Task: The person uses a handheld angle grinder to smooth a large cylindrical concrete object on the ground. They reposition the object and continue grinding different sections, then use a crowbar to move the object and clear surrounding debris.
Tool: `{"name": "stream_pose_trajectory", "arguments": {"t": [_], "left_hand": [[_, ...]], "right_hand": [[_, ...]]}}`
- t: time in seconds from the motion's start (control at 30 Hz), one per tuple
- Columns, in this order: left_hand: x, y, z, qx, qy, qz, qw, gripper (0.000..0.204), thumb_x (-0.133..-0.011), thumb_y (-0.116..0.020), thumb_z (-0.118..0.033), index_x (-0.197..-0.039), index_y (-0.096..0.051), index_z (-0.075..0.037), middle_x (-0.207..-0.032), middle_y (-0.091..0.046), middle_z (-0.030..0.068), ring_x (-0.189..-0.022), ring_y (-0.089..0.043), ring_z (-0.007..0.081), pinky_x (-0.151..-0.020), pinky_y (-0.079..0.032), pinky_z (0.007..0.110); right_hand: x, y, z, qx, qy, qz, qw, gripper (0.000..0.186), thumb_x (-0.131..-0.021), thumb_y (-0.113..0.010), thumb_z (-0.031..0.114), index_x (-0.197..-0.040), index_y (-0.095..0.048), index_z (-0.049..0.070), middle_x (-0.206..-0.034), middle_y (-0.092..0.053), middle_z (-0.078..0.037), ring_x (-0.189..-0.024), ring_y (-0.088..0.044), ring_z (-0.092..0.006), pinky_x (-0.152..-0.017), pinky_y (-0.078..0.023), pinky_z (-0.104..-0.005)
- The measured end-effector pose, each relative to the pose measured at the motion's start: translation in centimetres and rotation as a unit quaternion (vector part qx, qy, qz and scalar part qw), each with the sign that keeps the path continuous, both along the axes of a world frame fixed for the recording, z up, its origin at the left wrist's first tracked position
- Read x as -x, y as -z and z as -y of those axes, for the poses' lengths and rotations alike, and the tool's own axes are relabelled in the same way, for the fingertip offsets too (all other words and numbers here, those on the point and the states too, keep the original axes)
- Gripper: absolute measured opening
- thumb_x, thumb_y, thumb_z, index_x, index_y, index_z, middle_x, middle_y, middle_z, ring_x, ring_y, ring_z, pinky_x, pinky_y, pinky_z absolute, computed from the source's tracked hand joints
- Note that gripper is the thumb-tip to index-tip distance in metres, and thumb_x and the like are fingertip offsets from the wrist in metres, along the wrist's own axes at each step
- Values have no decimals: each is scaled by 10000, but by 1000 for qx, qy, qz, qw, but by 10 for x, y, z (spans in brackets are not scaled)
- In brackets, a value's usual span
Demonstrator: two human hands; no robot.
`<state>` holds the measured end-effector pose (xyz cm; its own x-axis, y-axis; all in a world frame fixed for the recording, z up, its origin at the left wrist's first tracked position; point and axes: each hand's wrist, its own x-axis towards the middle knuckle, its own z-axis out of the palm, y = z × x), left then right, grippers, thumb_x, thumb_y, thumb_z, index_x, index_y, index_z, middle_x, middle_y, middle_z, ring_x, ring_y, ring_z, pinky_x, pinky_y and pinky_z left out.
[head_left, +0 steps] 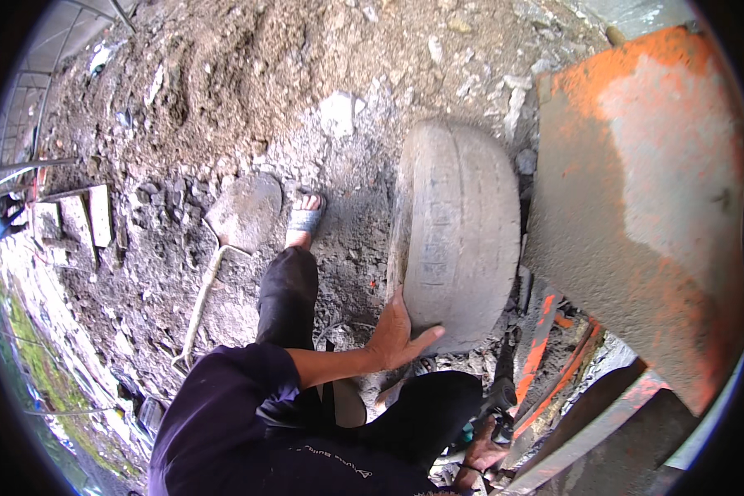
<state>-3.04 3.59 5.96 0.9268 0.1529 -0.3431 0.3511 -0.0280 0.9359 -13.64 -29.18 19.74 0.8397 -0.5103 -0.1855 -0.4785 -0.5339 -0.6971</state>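
Observation:
A worn, mud-caked tire [463, 231] stands on its tread in front of me, slightly right of the middle. At its near end my left hand [398, 332] grips the edge, thumb on the tread and fingers at the sidewall, partly hidden. Low on the right, my right hand [484, 453] is curled around something dark beside the orange metal bars. A dark, tube-like thing with a bit of teal [500, 398] shows just above that hand. I cannot make out its kind.
Right of the tire slants a large orange panel [612, 223] crusted with grey cement, above orange bars [541, 343]. Left of my sandalled foot [306, 217] lies a shovel [252, 207]. Rubble and a dirt mound [248, 74] spread beyond; boards [99, 215] lie far left.

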Motion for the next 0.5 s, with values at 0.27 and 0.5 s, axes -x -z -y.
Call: {"name": "stream_pose_trajectory", "arguments": {"t": [0.27,0.5], "left_hand": [[-2,1,-52,-78,140,-66,985,1171,-880,-796,-545,-1601,-157,121,-1584,-351,361,-1488,-364,469,-1249,-290,475],[-64,-66,-283,-219,18,-66,973,917,-921,-795,-307,-1579,-283,76,-1514,-457,332,-1411,-468,439,-1165,-407,458]], "right_hand": [[-13,10,7,137,41,-141,980,581,-906,-852,260,-1316,-618,-79,-1094,-762,-135,-962,-712,-234,-871,-571,-371],[-72,10,-8,266,16,-167,949,681,-831,-815,448,-1254,-670,-66,-1234,-700,-328,-1146,-680,-486,-975,-512,-557]]}}
